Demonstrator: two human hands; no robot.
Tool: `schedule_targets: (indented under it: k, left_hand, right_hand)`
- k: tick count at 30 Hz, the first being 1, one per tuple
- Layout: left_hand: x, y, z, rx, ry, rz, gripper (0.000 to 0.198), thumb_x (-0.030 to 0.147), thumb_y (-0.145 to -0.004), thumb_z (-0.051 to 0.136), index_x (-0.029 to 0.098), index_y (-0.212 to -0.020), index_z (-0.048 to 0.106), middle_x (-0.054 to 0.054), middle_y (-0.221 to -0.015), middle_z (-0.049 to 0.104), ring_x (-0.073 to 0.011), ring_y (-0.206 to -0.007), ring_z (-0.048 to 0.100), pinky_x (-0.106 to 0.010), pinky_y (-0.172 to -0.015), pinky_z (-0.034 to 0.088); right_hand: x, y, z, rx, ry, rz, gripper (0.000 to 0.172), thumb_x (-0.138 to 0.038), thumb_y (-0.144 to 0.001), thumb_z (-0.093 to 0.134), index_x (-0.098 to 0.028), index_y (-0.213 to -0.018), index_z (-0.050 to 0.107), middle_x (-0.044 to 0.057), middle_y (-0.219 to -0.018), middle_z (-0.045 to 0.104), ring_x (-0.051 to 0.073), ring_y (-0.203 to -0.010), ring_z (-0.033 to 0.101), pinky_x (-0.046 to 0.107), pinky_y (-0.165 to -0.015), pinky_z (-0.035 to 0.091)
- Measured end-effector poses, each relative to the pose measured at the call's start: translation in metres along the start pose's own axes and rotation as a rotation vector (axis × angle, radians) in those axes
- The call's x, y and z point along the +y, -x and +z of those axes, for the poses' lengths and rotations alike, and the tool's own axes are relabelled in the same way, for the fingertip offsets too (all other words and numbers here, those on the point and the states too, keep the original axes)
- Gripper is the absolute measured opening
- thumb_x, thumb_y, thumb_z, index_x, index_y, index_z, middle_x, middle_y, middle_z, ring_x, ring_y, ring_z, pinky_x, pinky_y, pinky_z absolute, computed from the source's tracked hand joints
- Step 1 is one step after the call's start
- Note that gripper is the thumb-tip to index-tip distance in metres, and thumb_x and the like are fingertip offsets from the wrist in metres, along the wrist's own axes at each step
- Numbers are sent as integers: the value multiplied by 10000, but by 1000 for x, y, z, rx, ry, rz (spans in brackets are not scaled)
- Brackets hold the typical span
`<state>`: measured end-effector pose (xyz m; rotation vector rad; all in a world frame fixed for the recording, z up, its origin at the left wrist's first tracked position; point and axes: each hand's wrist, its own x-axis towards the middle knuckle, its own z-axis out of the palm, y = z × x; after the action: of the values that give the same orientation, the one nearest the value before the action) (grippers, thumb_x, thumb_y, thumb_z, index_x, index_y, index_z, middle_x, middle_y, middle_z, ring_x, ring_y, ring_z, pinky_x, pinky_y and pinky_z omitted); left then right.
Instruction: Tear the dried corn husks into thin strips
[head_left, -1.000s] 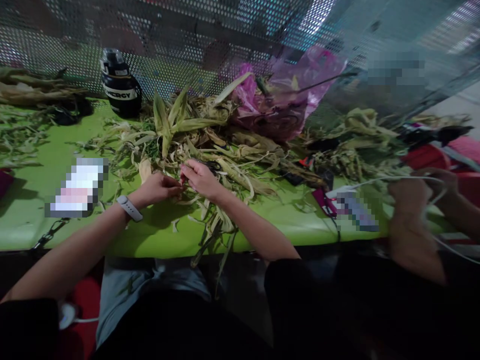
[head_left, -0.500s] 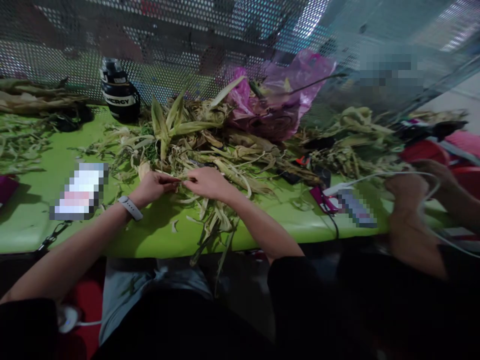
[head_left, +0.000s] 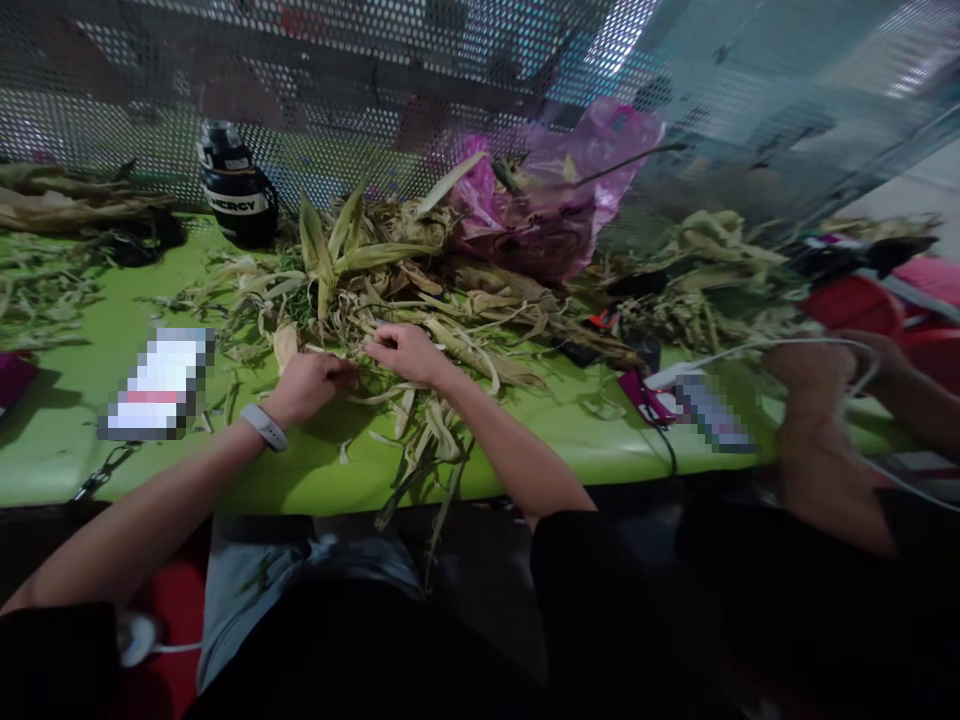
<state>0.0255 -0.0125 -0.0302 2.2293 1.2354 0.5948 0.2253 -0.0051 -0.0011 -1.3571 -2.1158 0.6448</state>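
A heap of dried corn husks [head_left: 420, 290] lies across the green table [head_left: 90, 460]. My left hand [head_left: 307, 385], with a white watch on its wrist, is closed over husk strips at the heap's near edge. My right hand [head_left: 405, 352] sits just to its right, fingers curled and pinching a thin pale husk strip that runs toward the left hand. Loose husk strips [head_left: 431, 450] hang over the table's front edge below my hands.
A black bottle [head_left: 236, 195] stands at the back left before a perforated metal screen. A pink plastic bag [head_left: 547, 210] lies behind the heap. Another person's hands [head_left: 817, 390] hold a white cable at the right, beside more husks [head_left: 712, 270].
Both my hands have shifted slightly within the husks; the right hand moved up and left, and the left hand closed lower over the strips. The view has barely moved.
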Motion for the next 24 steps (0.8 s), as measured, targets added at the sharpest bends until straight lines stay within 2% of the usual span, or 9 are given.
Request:
schedule_targets:
  k: [2, 5, 9, 12, 16, 20, 22, 24]
  left_hand:
    - [2, 2, 0, 68, -173, 109, 312, 345, -866, 557, 126, -940, 767, -103, -883, 657, -190, -758, 575, -311, -704, 432]
    - [4, 3, -1, 138, -277, 240, 315, 333, -885, 535, 127, -867, 773, -116, -938, 629, -208, -821, 562, -329, -737, 431]
    - [5, 2, -1, 132, -262, 376, 313, 326, -904, 512, 162, -855, 774, -108, -1030, 676, -231, -930, 587, -343, -811, 458]
    - [3, 2, 0, 95, -137, 410, 289, 311, -901, 511, 183, -920, 770, -87, -1059, 715, -214, -950, 643, -320, -836, 498]
    - [-2, 2, 1, 43, -15, 390, 267, 320, -879, 544, 193, -945, 769, -93, -1101, 720, -201, -949, 686, -304, -863, 527]
    - [-5, 1, -1, -13, 116, 338, 250, 333, -840, 595, 186, -934, 774, -94, -1051, 737, -203, -916, 698, -296, -857, 534]
    - [-4, 0, -3, -92, 233, 247, 281, 350, -815, 624, 157, -958, 770, -91, -986, 753, -208, -864, 702, -293, -814, 543]
    - [-2, 0, -4, -147, 348, 86, 353, 391, -786, 651, 117, -981, 761, -92, -898, 762, -211, -788, 698, -300, -754, 552]
  right_hand:
    - [3, -1, 0, -13, -13, 2, 295, -370, -778, 528, -174, -572, 449, -44, -576, 392, 92, -587, 340, 247, -597, 249]
    - [6, -2, 0, -29, -30, 20, 301, -369, -778, 531, -171, -563, 460, -46, -567, 387, 91, -585, 339, 250, -593, 243]
    - [12, -5, -1, -35, -75, 64, 303, -393, -779, 533, -162, -585, 509, -52, -549, 378, 91, -576, 336, 250, -589, 244]
    - [15, -7, 0, -49, -103, 81, 296, -394, -771, 537, -156, -596, 536, -52, -546, 390, 91, -574, 343, 250, -584, 249]
    - [16, -7, 1, -68, -110, 78, 298, -391, -759, 547, -157, -577, 517, -57, -534, 377, 88, -573, 333, 249, -583, 246]
    - [16, -7, 2, -81, -117, 110, 312, -416, -771, 535, -152, -604, 537, -52, -543, 402, 88, -577, 343, 248, -586, 248]
    - [16, -8, 3, -95, -109, 106, 319, -424, -770, 535, -150, -608, 537, -49, -551, 411, 87, -580, 349, 248, -587, 250]
    - [17, -8, 4, -127, -106, 78, 329, -431, -768, 535, -155, -591, 507, -53, -549, 395, 83, -574, 335, 246, -582, 246]
